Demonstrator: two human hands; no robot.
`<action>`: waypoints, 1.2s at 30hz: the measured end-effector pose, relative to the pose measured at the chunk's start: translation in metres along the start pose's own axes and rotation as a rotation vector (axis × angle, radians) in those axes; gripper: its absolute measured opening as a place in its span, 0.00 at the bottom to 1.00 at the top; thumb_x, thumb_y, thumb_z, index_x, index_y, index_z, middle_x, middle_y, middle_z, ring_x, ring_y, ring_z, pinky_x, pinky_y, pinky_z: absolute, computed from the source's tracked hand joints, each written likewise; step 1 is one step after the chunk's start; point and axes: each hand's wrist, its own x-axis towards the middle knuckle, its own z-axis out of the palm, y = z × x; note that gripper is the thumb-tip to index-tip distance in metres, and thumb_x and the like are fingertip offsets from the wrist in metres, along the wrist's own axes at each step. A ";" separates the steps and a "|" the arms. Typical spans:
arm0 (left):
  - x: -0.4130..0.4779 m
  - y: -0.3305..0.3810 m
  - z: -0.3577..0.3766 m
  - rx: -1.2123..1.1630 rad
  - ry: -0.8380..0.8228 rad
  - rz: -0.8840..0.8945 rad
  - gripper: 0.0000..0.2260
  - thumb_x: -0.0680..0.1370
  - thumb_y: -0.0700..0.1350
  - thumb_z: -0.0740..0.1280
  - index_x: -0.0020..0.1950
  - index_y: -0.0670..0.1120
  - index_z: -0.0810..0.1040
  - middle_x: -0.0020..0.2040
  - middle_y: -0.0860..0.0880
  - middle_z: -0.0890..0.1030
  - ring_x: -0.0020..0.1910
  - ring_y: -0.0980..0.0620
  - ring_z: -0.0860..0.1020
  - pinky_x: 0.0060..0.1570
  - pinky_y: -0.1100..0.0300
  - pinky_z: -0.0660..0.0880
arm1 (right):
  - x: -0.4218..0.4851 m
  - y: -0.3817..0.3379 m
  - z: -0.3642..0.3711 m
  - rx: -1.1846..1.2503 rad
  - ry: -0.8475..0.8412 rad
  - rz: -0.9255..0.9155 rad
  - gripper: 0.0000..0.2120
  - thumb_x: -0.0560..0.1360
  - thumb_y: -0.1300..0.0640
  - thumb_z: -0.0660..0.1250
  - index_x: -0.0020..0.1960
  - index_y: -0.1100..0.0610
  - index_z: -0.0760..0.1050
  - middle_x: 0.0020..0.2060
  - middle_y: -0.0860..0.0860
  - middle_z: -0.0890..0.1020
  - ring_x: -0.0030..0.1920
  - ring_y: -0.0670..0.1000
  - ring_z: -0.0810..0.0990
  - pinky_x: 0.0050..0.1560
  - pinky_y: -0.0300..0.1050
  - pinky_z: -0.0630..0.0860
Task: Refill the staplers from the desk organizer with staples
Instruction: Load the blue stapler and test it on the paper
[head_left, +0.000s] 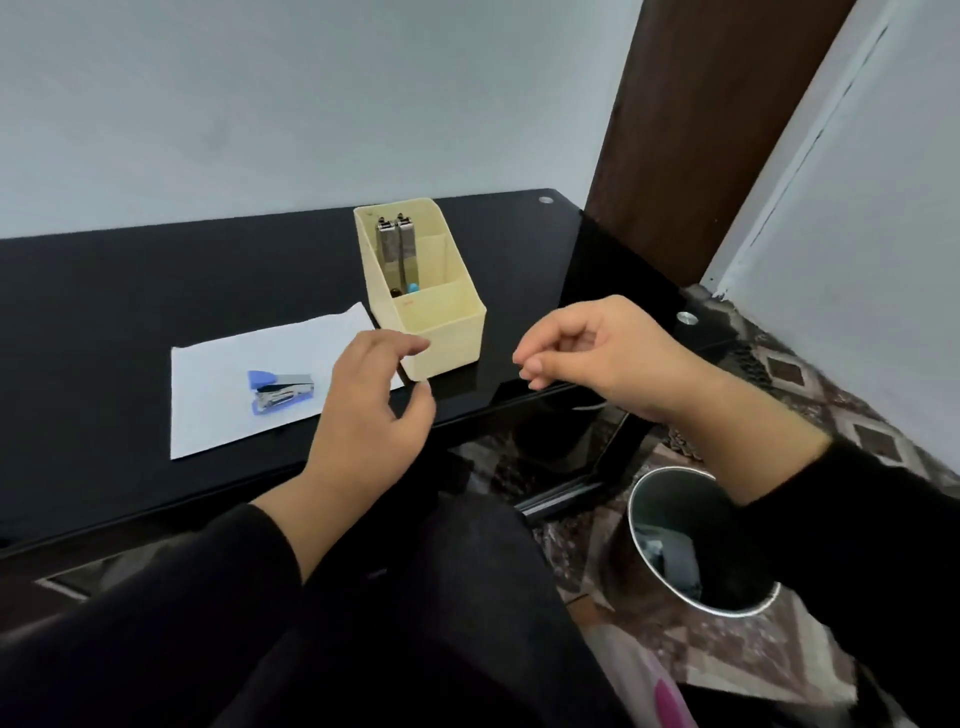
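Two metal staplers (396, 244) stand upright in the back compartment of the organizer (441, 338), toward the far right corner of the desk (104, 312), likely waiting their turn. One blue stapler (283, 392) lies on the paper (218, 415) nearer the front edge and looks opened, probably to take staples. Your left hand (363, 400) hovers at the paper's right edge, just beside the organizer's front corner, fingers loose and apart, holding nothing. Your right hand (597, 358) hangs over the front edge, right of the organizer, fingertips curled toward the thumb. You may be pinching staples, but that cannot be told.
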 end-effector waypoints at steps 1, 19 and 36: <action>0.000 0.010 0.008 -0.053 -0.033 0.015 0.12 0.72 0.39 0.65 0.55 0.45 0.75 0.50 0.54 0.73 0.52 0.60 0.70 0.54 0.68 0.67 | -0.011 0.002 -0.008 0.013 0.016 0.009 0.04 0.70 0.70 0.68 0.44 0.66 0.79 0.35 0.57 0.81 0.32 0.44 0.80 0.40 0.34 0.78; 0.003 0.154 0.167 -0.439 -0.474 0.038 0.15 0.71 0.35 0.67 0.42 0.58 0.75 0.43 0.55 0.77 0.36 0.65 0.75 0.38 0.74 0.71 | -0.166 0.102 -0.118 -0.048 0.502 0.319 0.05 0.68 0.67 0.71 0.41 0.59 0.80 0.38 0.60 0.83 0.38 0.52 0.81 0.45 0.44 0.79; -0.003 0.167 0.204 -0.354 -0.592 -0.045 0.07 0.72 0.36 0.68 0.39 0.48 0.79 0.34 0.57 0.76 0.29 0.68 0.73 0.33 0.78 0.67 | -0.175 0.209 -0.139 -0.561 0.528 0.516 0.05 0.72 0.64 0.66 0.43 0.63 0.81 0.45 0.57 0.82 0.48 0.55 0.78 0.49 0.46 0.74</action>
